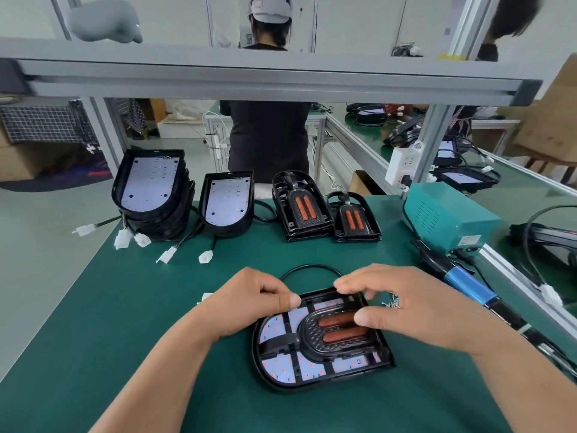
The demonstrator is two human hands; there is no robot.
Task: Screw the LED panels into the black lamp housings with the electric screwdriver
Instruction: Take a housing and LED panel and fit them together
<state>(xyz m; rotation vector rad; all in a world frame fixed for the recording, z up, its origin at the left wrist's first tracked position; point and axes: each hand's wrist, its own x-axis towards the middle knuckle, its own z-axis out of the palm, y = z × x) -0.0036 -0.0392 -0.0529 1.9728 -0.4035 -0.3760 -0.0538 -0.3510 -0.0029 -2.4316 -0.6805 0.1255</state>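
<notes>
A black lamp housing [315, 375] lies flat on the green mat in front of me, with a white LED panel [278, 370] inside and a black frame with two orange tubes [335, 331] laid over it. My left hand [249, 300] pinches the housing's far left edge. My right hand [402, 303] rests its fingertips on the far edge and its thumb on the orange tubes. The blue and black electric screwdriver [471, 287] lies on the mat to the right, untouched.
Stacked housings with LED panels [153, 185] and another stack [228, 201] stand at the back left, white connectors trailing. Two stacks of black frames [301, 207] sit behind centre. A teal power box [449, 217] stands at the right. A person stands beyond the bench.
</notes>
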